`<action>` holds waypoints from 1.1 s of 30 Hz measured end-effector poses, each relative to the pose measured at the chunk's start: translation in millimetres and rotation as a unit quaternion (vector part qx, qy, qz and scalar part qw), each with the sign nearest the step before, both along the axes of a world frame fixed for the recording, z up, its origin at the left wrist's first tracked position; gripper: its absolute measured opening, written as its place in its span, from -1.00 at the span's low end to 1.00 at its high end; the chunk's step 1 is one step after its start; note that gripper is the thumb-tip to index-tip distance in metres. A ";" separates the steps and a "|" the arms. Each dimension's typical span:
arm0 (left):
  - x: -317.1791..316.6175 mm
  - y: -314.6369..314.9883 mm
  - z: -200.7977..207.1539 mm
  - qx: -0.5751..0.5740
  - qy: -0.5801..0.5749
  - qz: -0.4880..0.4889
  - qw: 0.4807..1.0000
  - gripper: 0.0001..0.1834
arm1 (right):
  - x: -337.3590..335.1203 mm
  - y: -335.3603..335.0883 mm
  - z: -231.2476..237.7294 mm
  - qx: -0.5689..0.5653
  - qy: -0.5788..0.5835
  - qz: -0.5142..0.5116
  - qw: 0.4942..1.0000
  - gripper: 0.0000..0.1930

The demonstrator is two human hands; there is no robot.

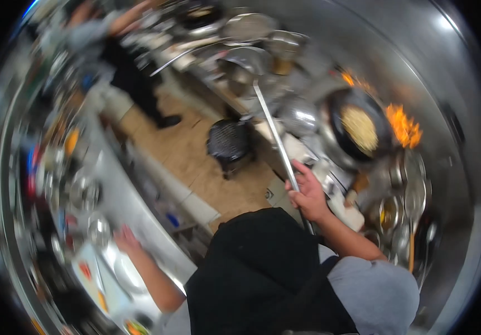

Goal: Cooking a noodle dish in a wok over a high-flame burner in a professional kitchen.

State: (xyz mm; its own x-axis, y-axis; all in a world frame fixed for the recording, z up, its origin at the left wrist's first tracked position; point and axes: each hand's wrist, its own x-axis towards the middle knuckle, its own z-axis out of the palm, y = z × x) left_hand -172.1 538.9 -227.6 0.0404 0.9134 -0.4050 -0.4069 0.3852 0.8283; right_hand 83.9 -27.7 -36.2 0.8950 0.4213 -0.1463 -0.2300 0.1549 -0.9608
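My right hand (309, 192) is closed around a long, flat metal handle (277, 134) of a utensil whose working end I cannot make out. The handle slants up and to the left, its far tip near a steel pot (244, 62). Right of that hand, a dark wok (338, 120) sits on the stove with pale, noodle-like food (360, 129) in it. Orange flames (404, 125) rise beside the wok. Out to the left, my left hand (128, 240) hovers by the steel counter, close to a clear round bowl (99, 230); motion blurs its fingers.
A white cutting board (98, 279) with a knife and orange and red food lies on the left counter, next to a white plate (129, 272). A black stool (229, 140) stands on the tiled floor. Another person (131, 78) works farther off. Several pots and bowls line the stove.
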 end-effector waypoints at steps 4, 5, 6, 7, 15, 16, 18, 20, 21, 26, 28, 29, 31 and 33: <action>36.6 -102.1 -25.7 -0.024 0.066 -0.256 0.964 -0.65 | -7.9 -49.5 3.7 0.007 -0.005 -0.123 0.992 -0.21; 68.6 -148.2 -20.9 -0.044 0.047 -0.352 0.934 -0.69 | -9.7 -65.4 -0.1 -0.010 -0.016 -0.176 0.984 -0.22; 110.7 -207.7 4.2 -0.034 0.092 -0.370 0.924 -0.67 | -9.8 -84.6 -3.4 -0.034 -0.017 -0.228 0.973 -0.23; 148.0 -261.1 38.8 -0.021 0.139 -0.388 0.911 -0.64 | -9.0 -100.6 -9.8 -0.031 -0.013 -0.252 0.967 -0.23; 263.6 -420.5 102.0 0.283 0.059 -0.688 0.666 -0.61 | -9.7 -223.0 -58.9 -0.269 -0.028 -0.415 0.869 -0.25; 279.3 -430.8 104.9 0.308 0.058 -0.734 0.603 -0.64 | -12.9 -236.1 -58.3 -0.263 -0.025 -0.412 0.872 -0.25; 308.1 -464.5 117.8 0.342 0.058 -0.785 0.513 -0.74 | -37.1 -243.3 -39.8 -0.185 0.000 -0.443 0.877 -0.24; 337.8 -491.4 131.8 0.398 0.055 -0.805 0.437 -0.76 | -63.6 -239.1 -20.0 -0.073 0.032 -0.464 0.882 -0.22; 349.4 -501.8 135.1 0.452 0.053 -0.804 0.383 -0.77 | -73.5 -234.9 -13.9 -0.049 0.040 -0.488 0.871 -0.22; 393.0 -549.5 133.4 0.447 -0.003 -0.839 0.310 -0.79 | -126.1 -214.3 -0.4 -0.130 0.007 -0.608 0.783 -0.20; 406.1 -565.9 129.3 0.463 -0.036 -0.848 0.256 -0.79 | -140.7 -206.8 14.1 -0.208 0.060 -0.643 0.735 -0.21; 412.1 -572.9 127.9 0.483 -0.058 -0.847 0.215 -0.78 | -147.1 -203.0 15.5 -0.258 0.067 -0.647 0.714 -0.22; 414.7 -589.6 135.2 0.472 -0.087 -0.857 0.189 -0.78 | -153.2 -202.3 1.0 -0.315 0.092 -0.659 0.677 -0.30; 419.9 -598.9 133.4 0.462 -0.139 -0.857 0.183 -0.78 | -143.5 -218.0 1.9 -0.248 0.160 -0.655 0.696 -0.34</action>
State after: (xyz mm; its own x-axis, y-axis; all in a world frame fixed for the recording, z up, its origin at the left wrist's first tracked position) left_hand 247.8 -60.0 -94.2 0.4902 -0.8626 0.1248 -0.4203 -0.1085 0.9009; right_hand -59.6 -245.7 -34.3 0.3520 -0.8983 -0.2630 -0.4170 0.1010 -0.9033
